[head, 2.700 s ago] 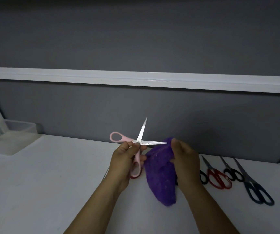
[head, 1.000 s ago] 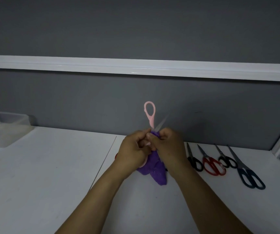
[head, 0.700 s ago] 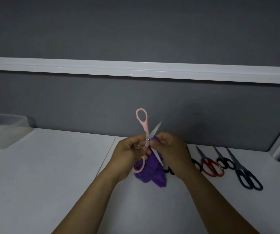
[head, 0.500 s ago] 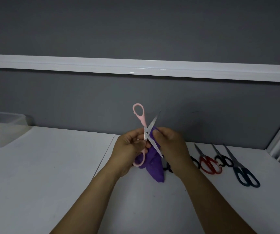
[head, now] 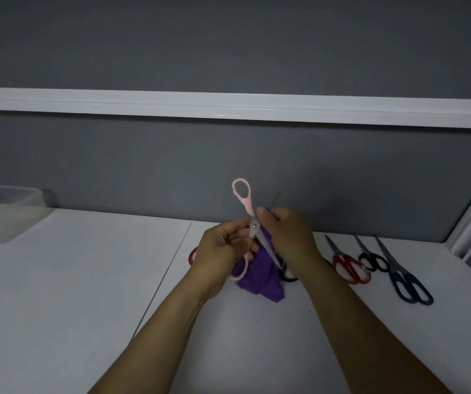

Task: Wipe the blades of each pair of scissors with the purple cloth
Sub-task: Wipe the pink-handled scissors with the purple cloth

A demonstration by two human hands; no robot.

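A clear plastic box [head: 6, 211] sits at the far left of the white table [head: 58, 280]. The left hand [head: 223, 251] grips the open pink scissors [head: 241, 194] near the pivot, one loop pointing up. The purple cloth [head: 260, 277] hangs between the hands, and the right hand [head: 288, 240] pinches it round one blade. Further right lie red scissors [head: 349, 268], black scissors [head: 373, 258] and dark blue scissors [head: 408, 285], side by side
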